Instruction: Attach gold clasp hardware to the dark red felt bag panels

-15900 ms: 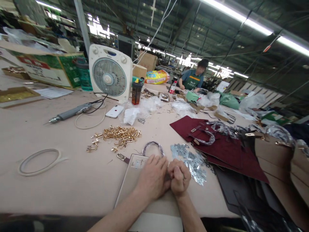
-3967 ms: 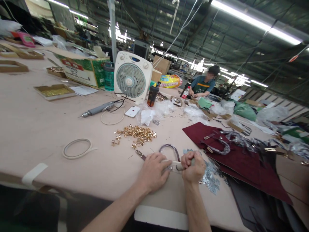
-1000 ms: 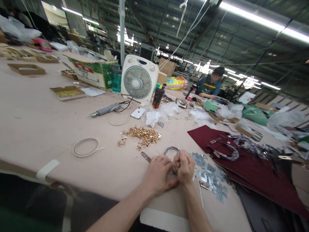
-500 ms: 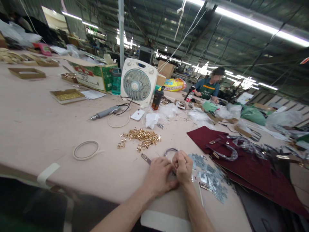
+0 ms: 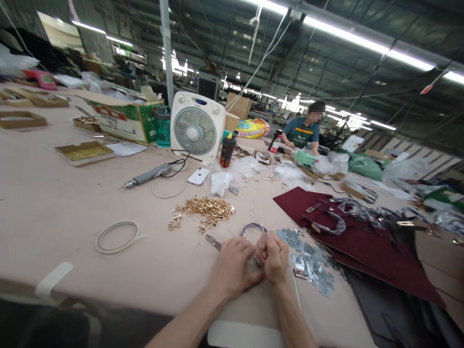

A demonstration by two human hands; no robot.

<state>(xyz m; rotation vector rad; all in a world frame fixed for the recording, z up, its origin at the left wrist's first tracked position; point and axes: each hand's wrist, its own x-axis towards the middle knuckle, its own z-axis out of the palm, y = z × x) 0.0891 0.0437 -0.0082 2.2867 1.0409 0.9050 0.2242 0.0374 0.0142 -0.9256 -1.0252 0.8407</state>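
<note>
A brown panel (image 5: pixel 255 307) lies at the table's near edge, beneath both my hands. My left hand (image 5: pixel 232 265) is curled over a dark strap (image 5: pixel 213 241) whose gold-plated end sticks out at its left. Pressed close against it, my right hand (image 5: pixel 274 256) is closed in a fist-like pinch; what lies between its fingers is hidden. Just beyond the hands curves a plastic-wrapped bag handle (image 5: pixel 253 225). Grey metal plates (image 5: pixel 308 263) are scattered right of my right hand. A heap of gold metal fittings (image 5: pixel 208 209) lies farther off.
At left lie a tape roll (image 5: pixel 118 237) and an electric screwdriver (image 5: pixel 147 176). A phone (image 5: pixel 198 176) and box fan (image 5: pixel 197 126) stand beyond the fittings. Maroon bag panels (image 5: pixel 348 241) are stacked at right. Across the table a co-worker (image 5: pixel 302 130) is at work.
The view has turned slightly right, so the things on the table appear farther left. My two hands stay together over the panel in nearly the same pose.
</note>
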